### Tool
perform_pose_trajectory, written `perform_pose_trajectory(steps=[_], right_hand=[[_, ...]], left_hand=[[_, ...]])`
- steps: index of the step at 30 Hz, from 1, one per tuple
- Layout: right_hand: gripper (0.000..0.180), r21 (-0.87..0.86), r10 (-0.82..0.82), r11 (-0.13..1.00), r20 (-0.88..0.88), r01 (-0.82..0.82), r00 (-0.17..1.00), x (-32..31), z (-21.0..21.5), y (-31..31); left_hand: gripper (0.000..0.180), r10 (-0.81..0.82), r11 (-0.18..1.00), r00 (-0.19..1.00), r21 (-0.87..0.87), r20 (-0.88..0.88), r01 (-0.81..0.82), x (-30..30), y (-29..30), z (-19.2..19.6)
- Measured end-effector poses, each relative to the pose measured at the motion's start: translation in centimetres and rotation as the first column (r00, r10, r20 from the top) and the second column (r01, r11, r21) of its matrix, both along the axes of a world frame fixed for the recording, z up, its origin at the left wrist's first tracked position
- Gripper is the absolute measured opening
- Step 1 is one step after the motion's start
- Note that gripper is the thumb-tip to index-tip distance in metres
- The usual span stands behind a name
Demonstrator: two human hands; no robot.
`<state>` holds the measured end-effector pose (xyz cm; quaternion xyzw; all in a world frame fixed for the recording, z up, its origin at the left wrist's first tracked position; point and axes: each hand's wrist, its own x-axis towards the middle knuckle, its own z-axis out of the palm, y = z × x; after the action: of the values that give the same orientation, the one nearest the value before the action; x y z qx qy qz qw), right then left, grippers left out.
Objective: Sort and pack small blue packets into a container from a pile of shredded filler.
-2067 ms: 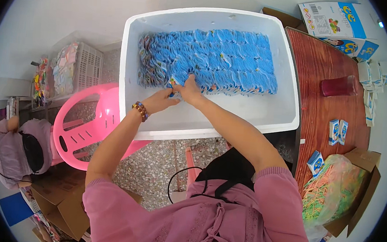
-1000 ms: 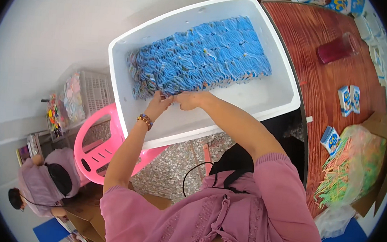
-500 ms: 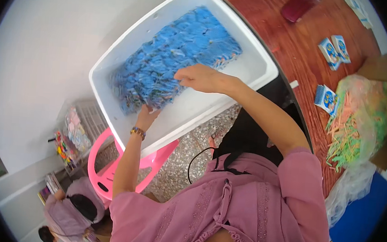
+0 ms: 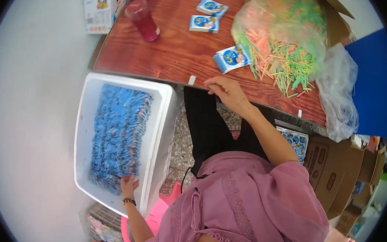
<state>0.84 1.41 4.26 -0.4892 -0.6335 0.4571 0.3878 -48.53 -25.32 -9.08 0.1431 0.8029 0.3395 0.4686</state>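
A deep white bin (image 4: 158, 132) stands at my left, holding tightly packed rows of small blue packets (image 4: 117, 133). My left hand (image 4: 129, 186), with a beaded bracelet on its wrist, reaches into the bin's near end; its fingers are apart and rest against the packets there. At the front edge of the red-brown wooden table (image 4: 171, 62) hovers my right hand (image 4: 227, 92), loosely bent, with nothing visible in it. Close beyond it, on the tabletop, lies a small stack of blue-and-white packets (image 4: 233, 58).
Two more packet stacks (image 4: 204, 24) lie farther back, near a lidded cup of red drink (image 4: 143, 20). A clear bag spills pink, green and yellow sticks (image 4: 293, 69) at the right. Cardboard boxes (image 4: 335, 173) stand at my right; a pink chair (image 4: 154, 218) is beside the bin.
My view has turned right, bringing more of the table in. My right hand has left the bin for the table's edge, while my left hand stays by the packets.
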Motion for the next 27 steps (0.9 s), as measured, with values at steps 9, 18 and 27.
perform_pose_trajectory(steps=[9, 18, 27], right_hand=[[0.035, 0.353, -0.568, 0.823, 0.472, 0.446, 0.674, 10.4, 0.8, 7.8], [0.038, -0.053, -0.136, 0.972, 0.668, 0.23, 0.731, 12.5, 0.3, 11.2], [0.029, 0.441, -0.476, 0.861, 0.528, 0.252, 0.703, 13.3, -1.1, 9.4]], left_hand=[[0.025, -0.333, 0.851, 0.927, -0.477, -0.17, 0.219, -1.2, 1.0, 2.6], [0.037, -0.301, 0.95, 0.105, -0.288, -0.948, 0.118, 3.9, 8.1, 9.8], [0.014, -0.099, 0.575, 0.552, 0.405, -0.828, 0.711, 26.6, 24.1, 16.6]])
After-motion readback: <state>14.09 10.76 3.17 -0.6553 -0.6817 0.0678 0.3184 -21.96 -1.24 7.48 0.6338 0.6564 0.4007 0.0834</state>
